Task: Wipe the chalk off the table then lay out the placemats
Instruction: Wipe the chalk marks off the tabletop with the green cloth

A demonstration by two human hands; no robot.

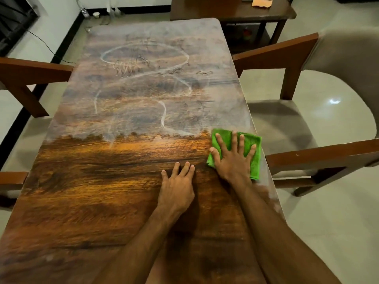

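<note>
Midway, a green cloth [256,167] is pressed under the spread right hand [233,158] by the table [92,201]'s right edge, the near half wiped, chalk [143,78] left across the far half, placemats unseen.

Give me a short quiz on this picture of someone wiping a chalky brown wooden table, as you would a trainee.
1. True or false: the right hand presses flat on the folded green cloth.
2. Which part of the brown wooden table bears white chalk marks: A, the near half; B, the far half?
3. What does the left hand hold?
Key: 1 true; 2 B; 3 nothing, it rests on the table.
</note>
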